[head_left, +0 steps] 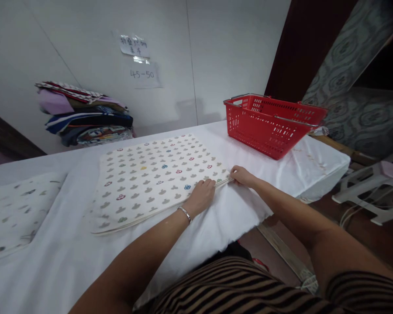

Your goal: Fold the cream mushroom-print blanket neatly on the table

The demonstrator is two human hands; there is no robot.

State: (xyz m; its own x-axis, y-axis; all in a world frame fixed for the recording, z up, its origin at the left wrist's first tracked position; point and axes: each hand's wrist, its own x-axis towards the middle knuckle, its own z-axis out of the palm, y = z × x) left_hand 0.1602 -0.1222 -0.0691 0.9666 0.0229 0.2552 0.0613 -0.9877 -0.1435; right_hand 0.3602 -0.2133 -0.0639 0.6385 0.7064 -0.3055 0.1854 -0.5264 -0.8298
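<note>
A folded white cloth (pixel 157 183) lies flat on the table, printed with small grey mushroom-like shapes and a few red, blue, green and yellow ones. Several layers show along its near edge. My left hand (pixel 200 198), with a silver bracelet at the wrist, has its fingers bent over that near edge, the thumb side hidden. At the cloth's near right corner, my right hand (pixel 243 176) pinches the layers between thumb and fingers.
White fabric (pixel 68 261) covers the table. Another folded patterned cloth (pixel 22 209) lies at the left. A red basket (pixel 265 126) stands at the back right, and a pile of folded fabrics (pixel 88 115) at the back left. Paper signs (pixel 146 75) hang on the wall; a white stool (pixel 373 187) stands right.
</note>
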